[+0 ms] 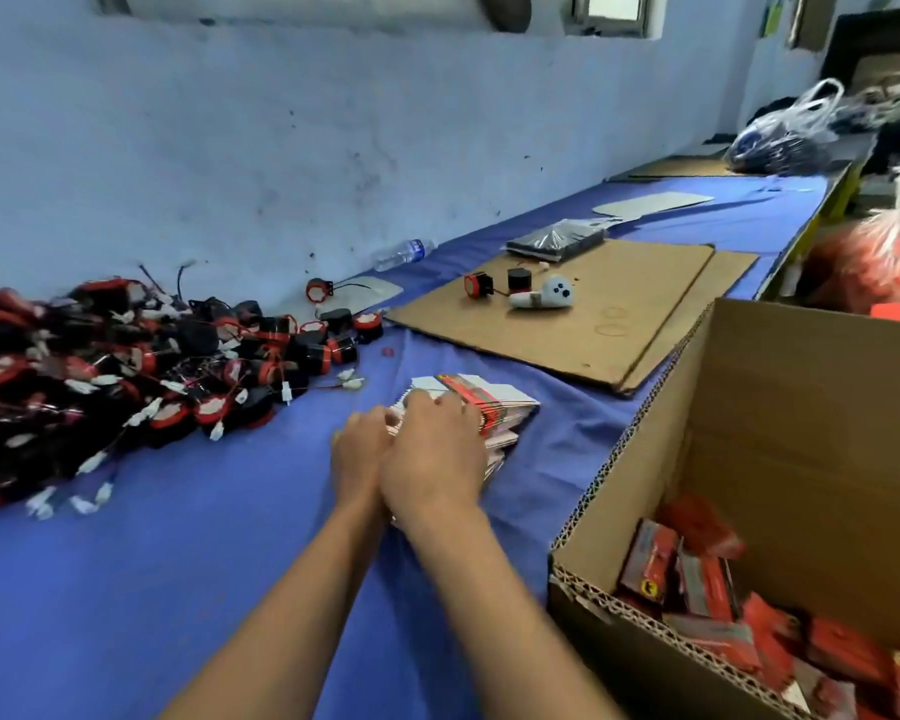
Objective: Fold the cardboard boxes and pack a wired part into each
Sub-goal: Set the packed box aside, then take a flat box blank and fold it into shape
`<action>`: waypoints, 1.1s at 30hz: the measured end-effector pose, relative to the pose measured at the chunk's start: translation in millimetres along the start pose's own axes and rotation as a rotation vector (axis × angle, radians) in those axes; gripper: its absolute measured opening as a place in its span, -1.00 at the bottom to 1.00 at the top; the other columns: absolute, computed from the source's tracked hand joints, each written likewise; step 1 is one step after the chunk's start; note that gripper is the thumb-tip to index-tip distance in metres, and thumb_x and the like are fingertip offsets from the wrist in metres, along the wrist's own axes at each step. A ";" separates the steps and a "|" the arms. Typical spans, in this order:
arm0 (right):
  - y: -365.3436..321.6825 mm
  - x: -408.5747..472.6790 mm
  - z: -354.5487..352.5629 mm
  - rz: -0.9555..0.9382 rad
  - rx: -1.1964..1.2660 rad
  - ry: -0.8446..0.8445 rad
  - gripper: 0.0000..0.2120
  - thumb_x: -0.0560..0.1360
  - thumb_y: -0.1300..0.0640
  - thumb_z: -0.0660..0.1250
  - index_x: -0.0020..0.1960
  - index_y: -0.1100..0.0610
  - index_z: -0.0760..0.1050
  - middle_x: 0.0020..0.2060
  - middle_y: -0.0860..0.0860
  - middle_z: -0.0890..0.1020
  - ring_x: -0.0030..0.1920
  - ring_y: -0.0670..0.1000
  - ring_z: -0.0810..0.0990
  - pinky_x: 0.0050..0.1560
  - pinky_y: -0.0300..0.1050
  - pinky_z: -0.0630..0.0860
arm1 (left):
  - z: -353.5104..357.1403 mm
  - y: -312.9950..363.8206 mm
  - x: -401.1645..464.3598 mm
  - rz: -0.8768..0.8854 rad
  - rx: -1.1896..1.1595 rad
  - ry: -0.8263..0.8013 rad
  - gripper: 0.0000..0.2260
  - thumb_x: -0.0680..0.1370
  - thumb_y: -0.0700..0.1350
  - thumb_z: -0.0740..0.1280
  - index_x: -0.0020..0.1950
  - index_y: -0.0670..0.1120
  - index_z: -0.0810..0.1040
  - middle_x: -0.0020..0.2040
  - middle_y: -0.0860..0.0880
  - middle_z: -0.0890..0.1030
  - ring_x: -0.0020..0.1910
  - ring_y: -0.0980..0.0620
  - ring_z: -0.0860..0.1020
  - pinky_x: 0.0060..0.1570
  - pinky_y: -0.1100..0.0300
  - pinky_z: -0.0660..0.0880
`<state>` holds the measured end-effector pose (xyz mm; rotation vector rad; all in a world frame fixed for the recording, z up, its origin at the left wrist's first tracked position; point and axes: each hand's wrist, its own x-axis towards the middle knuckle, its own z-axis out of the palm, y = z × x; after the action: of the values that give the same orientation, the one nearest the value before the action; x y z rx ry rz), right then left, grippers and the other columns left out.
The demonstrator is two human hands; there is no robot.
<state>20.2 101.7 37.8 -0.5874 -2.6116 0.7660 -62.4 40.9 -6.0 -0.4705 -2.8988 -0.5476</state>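
Observation:
A stack of flat red-and-white cardboard boxes (494, 407) lies on the blue table cover in the middle. Both hands rest on its near end. My left hand (357, 452) sits at the stack's left edge, fingers curled against it. My right hand (435, 449) lies on top, fingers bent over the flat boxes; the grip itself is hidden under the hands. A big heap of black-and-red wired parts (126, 371) with white connectors fills the table's left side.
A large open corrugated carton (780, 418) at the right holds several folded red boxes (697, 579). Flat cardboard sheets (609, 304) lie beyond the stack with loose parts and a white object on them. A plastic bottle (404, 253) lies by the wall.

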 end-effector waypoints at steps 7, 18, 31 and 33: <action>35.6 58.2 55.6 0.332 0.008 0.227 -0.46 0.50 -0.11 0.31 0.44 -0.01 0.36 0.56 0.18 0.23 0.58 0.27 0.02 0.46 0.29 0.22 | 25.9 -14.7 1.2 -0.006 -0.109 0.014 -0.56 0.68 -0.07 0.19 0.58 0.00 0.36 0.62 -0.17 0.27 0.61 -0.22 0.17 0.56 -0.09 0.13; 35.3 47.1 93.0 0.218 -0.091 0.015 -0.41 0.47 -0.36 0.15 0.45 -0.21 0.39 0.55 0.11 0.25 0.47 0.40 0.21 0.46 0.36 0.14 | 8.9 -43.7 22.8 -0.575 -0.874 -0.155 -0.41 0.29 0.08 0.44 0.24 -0.20 0.58 0.14 -0.21 0.68 0.11 -0.22 0.67 0.13 -0.16 0.63; -69.2 15.6 137.3 -0.142 -0.219 -0.054 -0.49 0.52 -0.33 0.23 0.29 -0.01 0.51 0.36 0.06 0.51 0.52 0.22 0.27 0.50 0.45 -0.02 | -27.6 -136.9 -23.7 -0.800 -0.824 0.255 -0.73 0.45 -0.12 0.37 0.13 -0.14 0.60 0.05 -0.14 0.70 -0.10 -0.10 0.61 -0.21 0.13 0.45; -69.1 26.1 128.4 -0.197 -0.273 -0.053 -0.61 0.60 -0.23 0.21 0.19 0.03 0.57 0.22 0.04 0.59 0.33 0.16 0.50 0.52 0.41 -0.01 | -22.1 -121.7 -20.7 -0.802 -0.812 0.305 -0.72 0.49 -0.08 0.39 0.19 -0.10 0.57 0.11 -0.10 0.67 0.10 -0.17 0.62 0.00 0.06 0.53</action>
<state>-78.4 6.6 -18.4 -0.3764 -2.7929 0.3723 -81.3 -80.8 -30.0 0.6970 -2.3475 -1.7227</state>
